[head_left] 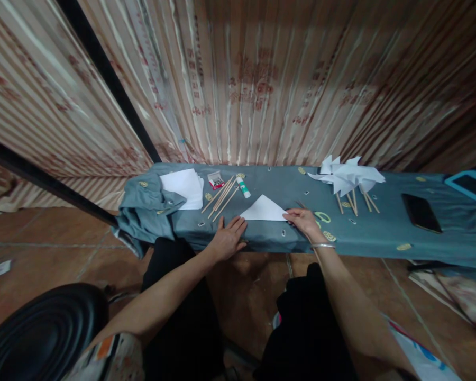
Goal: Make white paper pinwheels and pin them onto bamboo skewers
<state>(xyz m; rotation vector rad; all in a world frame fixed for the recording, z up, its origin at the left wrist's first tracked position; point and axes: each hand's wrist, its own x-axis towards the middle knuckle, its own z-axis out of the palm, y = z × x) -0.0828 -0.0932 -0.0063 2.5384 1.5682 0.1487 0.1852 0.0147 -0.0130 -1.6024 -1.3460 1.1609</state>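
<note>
A white sheet of paper folded into a triangle [264, 209] lies on the cloth-covered bench, its peak pointing away from me. My left hand [228, 238] rests with its fingers stretched out at the paper's left corner. At the right corner, my right hand [301, 219] pinches the paper between thumb and fingers. Green-handled scissors [322, 217] lie beside my right hand, partly hidden by it. Several wooden sticks [223, 198] and a glue stick [243, 187] are just beyond my left hand. Near them sits a small open red-and-white box [216, 181] with tiny pieces inside.
A stack of white paper [184, 186] lies at the left. Several white paper pinwheels [347, 175] on sticks are piled at the right, near a black phone [421, 212] and a blue-framed device [470, 185]. A patterned curtain [254, 90] hangs behind the grey-blue cloth [269, 233].
</note>
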